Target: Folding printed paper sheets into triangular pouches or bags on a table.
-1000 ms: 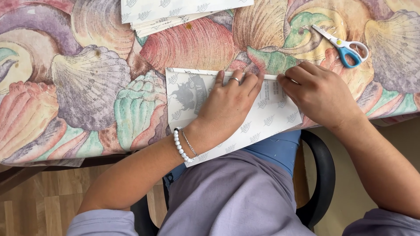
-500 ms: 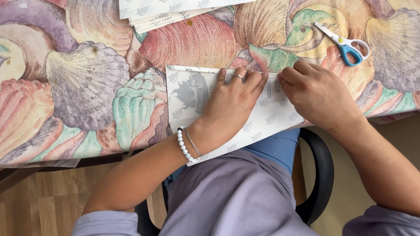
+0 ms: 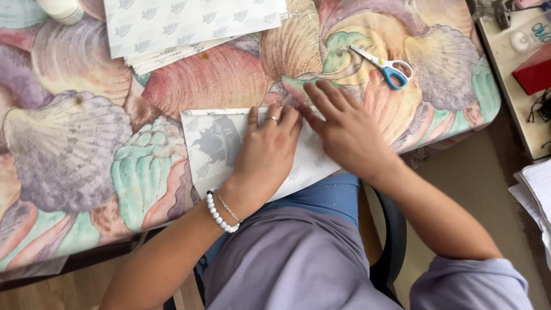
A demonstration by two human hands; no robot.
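A white sheet of patterned paper (image 3: 213, 143) with a grey printed figure lies at the near edge of a table covered in a seashell-print cloth (image 3: 74, 149). My left hand (image 3: 265, 154), with a ring and a white bead bracelet at the wrist, presses flat on the sheet's middle. My right hand (image 3: 347, 129) lies flat on the sheet's right part, fingers spread and pointing toward the upper left. Neither hand holds anything. The hands hide the sheet's right half.
Blue-handled scissors (image 3: 385, 66) lie on the cloth just beyond my right hand. A stack of similar patterned sheets (image 3: 189, 26) sits at the far edge. A side table (image 3: 516, 74) with a red box (image 3: 535, 72) stands to the right. Papers (image 3: 536, 195) lie at the right edge.
The view has shifted, so the table appears further left. My right hand has opened from a curled pose at the sheet's top edge to flat with fingers spread. My left hand stays pressed down.
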